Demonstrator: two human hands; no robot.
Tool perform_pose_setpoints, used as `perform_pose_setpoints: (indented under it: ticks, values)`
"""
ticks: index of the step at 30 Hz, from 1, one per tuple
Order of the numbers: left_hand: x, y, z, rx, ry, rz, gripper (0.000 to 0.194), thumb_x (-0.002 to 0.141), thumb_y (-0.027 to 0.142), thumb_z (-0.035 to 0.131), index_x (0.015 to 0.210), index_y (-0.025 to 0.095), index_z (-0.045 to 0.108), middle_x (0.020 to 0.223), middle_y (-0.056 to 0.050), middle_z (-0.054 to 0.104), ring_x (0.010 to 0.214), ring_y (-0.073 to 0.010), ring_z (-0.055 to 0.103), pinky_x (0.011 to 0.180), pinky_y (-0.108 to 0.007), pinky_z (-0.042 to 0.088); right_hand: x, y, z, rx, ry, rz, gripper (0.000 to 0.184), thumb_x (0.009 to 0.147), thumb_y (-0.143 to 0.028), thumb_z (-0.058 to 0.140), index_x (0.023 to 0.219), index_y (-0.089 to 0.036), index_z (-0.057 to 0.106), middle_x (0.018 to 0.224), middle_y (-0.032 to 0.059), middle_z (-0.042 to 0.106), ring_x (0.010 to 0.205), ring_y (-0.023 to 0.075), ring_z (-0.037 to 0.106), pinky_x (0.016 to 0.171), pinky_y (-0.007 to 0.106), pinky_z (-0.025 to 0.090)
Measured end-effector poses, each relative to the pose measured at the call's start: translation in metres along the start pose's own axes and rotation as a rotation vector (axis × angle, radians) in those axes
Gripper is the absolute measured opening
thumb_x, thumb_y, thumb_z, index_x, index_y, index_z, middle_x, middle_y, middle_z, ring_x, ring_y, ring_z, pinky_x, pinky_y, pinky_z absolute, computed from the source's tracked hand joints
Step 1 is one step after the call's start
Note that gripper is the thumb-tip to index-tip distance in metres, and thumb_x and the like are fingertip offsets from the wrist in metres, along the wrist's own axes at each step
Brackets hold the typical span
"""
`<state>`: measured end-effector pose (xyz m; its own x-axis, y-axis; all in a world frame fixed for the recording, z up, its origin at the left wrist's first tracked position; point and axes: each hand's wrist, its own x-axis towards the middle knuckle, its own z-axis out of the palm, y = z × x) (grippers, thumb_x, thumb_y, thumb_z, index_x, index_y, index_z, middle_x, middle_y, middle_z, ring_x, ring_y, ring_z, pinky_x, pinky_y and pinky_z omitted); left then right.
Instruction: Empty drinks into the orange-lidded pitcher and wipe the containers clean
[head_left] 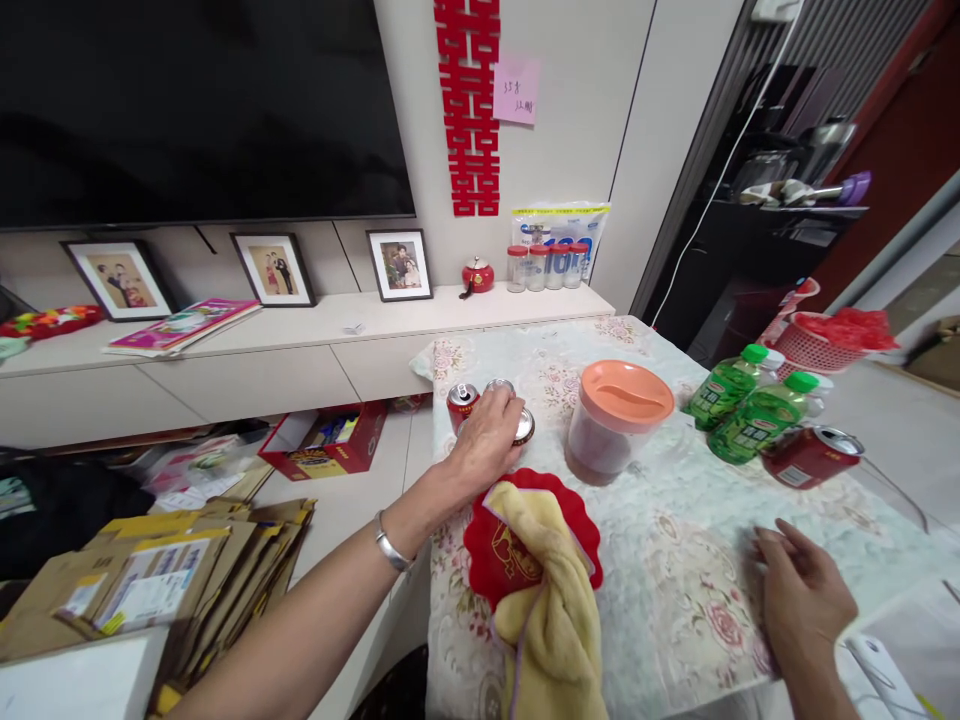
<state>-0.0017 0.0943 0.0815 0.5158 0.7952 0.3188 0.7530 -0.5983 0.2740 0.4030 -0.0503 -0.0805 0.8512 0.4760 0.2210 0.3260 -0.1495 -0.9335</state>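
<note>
My left hand (pixel 491 435) reaches over a cluster of drink cans at the left side of the table, with its fingers curled round a can (pixel 526 427) that it partly covers. Beside it stand an opened red can (pixel 463 399) and another can (pixel 500 385), its top showing behind my fingers. Closer to me, a yellow cloth (pixel 551 600) lies bunched over a red scalloped tray (pixel 495 570). My right hand (pixel 802 585) hovers at the table's right front, fingers loosely bent and apart, holding nothing.
A clear container with an orange lid (pixel 626 392) stands mid-table. Green bottles (pixel 757 415) and a red can (pixel 814 458) lie to the right, near a pink basket (pixel 825 340). A white cabinet (pixel 300 350) runs behind; flattened cardboard (pixel 247 560) is at left.
</note>
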Motion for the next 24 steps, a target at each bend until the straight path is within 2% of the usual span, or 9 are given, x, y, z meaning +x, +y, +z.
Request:
perform_pose_setpoints:
  ticks: [3, 6, 8, 9, 11, 14, 17, 21, 24]
  values:
    - [-0.01, 0.008, -0.014, -0.036, 0.103, -0.047, 0.054, 0.083, 0.008, 0.069, 0.135, 0.013, 0.053, 0.129, -0.015, 0.053, 0.12, -0.0304, 0.061, 0.101, -0.047, 0.059, -0.054, -0.017, -0.002, -0.006, -0.157, -0.044, 0.064, 0.08, -0.065, 0.074, 0.12, -0.015, 0.076, 0.084, 0.0065, 0.073, 0.069, 0.0217, 0.065, 0.058, 0.033, 0.054]
    - [-0.026, 0.016, -0.024, -0.15, 0.278, -0.061, 0.061, 0.08, 0.012, 0.073, 0.137, 0.015, 0.054, 0.125, -0.011, 0.051, 0.117, -0.0282, 0.063, 0.1, -0.044, 0.061, -0.109, -0.051, 0.001, -0.005, -0.443, -0.162, 0.05, 0.082, -0.062, 0.079, 0.111, -0.022, 0.08, 0.101, 0.0073, 0.08, 0.087, 0.024, 0.073, 0.073, 0.033, 0.06]
    - [-0.038, 0.022, -0.026, -0.189, 0.336, -0.072, 0.061, 0.08, 0.014, 0.075, 0.137, 0.014, 0.056, 0.122, -0.01, 0.051, 0.116, -0.0277, 0.064, 0.099, -0.043, 0.062, -0.141, -0.079, 0.007, -0.02, -0.736, -0.423, 0.034, 0.094, -0.049, 0.074, 0.12, -0.028, 0.078, 0.115, 0.0049, 0.079, 0.103, 0.0241, 0.074, 0.086, 0.035, 0.062]
    - [-0.045, 0.025, -0.027, -0.197, 0.365, -0.088, 0.061, 0.08, 0.013, 0.074, 0.138, 0.015, 0.056, 0.121, -0.01, 0.051, 0.115, -0.0272, 0.064, 0.099, -0.043, 0.062, -0.155, -0.093, 0.013, -0.048, -0.775, -0.574, 0.034, 0.099, -0.043, 0.069, 0.129, -0.029, 0.073, 0.121, 0.0054, 0.078, 0.109, 0.0253, 0.073, 0.09, 0.039, 0.062]
    - [-0.056, 0.03, -0.025, -0.205, 0.41, -0.119, 0.062, 0.081, 0.014, 0.074, 0.141, 0.016, 0.056, 0.124, -0.011, 0.051, 0.117, -0.0275, 0.064, 0.101, -0.044, 0.062, -0.176, -0.114, 0.026, -0.183, -0.725, -0.778, 0.047, 0.099, -0.039, 0.066, 0.144, -0.027, 0.062, 0.125, 0.0093, 0.076, 0.106, 0.0314, 0.07, 0.085, 0.049, 0.062]
    - [-0.071, 0.034, -0.02, -0.197, 0.467, -0.165, 0.058, 0.085, 0.018, 0.072, 0.141, 0.016, 0.057, 0.131, -0.013, 0.051, 0.123, -0.0287, 0.062, 0.106, -0.046, 0.06, -0.194, -0.127, 0.047, -0.4, -0.646, -0.836, 0.05, 0.093, -0.033, 0.066, 0.141, -0.023, 0.062, 0.113, 0.013, 0.078, 0.092, 0.0386, 0.07, 0.067, 0.053, 0.059]
    - [-0.081, 0.034, -0.014, -0.199, 0.483, -0.17, 0.055, 0.088, 0.021, 0.069, 0.141, 0.017, 0.056, 0.132, -0.014, 0.056, 0.125, -0.0296, 0.062, 0.107, -0.046, 0.059, -0.198, -0.126, 0.058, -0.335, -0.639, -0.787, 0.034, 0.096, -0.026, 0.056, 0.127, -0.022, 0.069, 0.095, 0.0106, 0.079, 0.083, 0.0345, 0.073, 0.065, 0.048, 0.06]
    - [-0.091, 0.032, -0.007, -0.237, 0.458, -0.209, 0.054, 0.091, 0.023, 0.066, 0.144, 0.022, 0.054, 0.127, -0.011, 0.063, 0.121, -0.0296, 0.065, 0.105, -0.047, 0.059, -0.187, -0.133, 0.039, -0.186, -0.64, -0.686, 0.033, 0.108, -0.034, 0.046, 0.13, -0.024, 0.068, 0.11, 0.0061, 0.081, 0.09, 0.0225, 0.079, 0.071, 0.033, 0.064]
    - [-0.097, 0.033, -0.001, -0.271, 0.448, -0.234, 0.055, 0.091, 0.024, 0.066, 0.144, 0.023, 0.054, 0.127, -0.011, 0.062, 0.12, -0.0297, 0.066, 0.104, -0.048, 0.059, -0.171, -0.151, 0.007, -0.09, -0.389, -0.393, 0.039, 0.104, -0.054, 0.057, 0.124, -0.027, 0.075, 0.116, 0.0072, 0.081, 0.097, 0.0289, 0.078, 0.075, 0.038, 0.064]
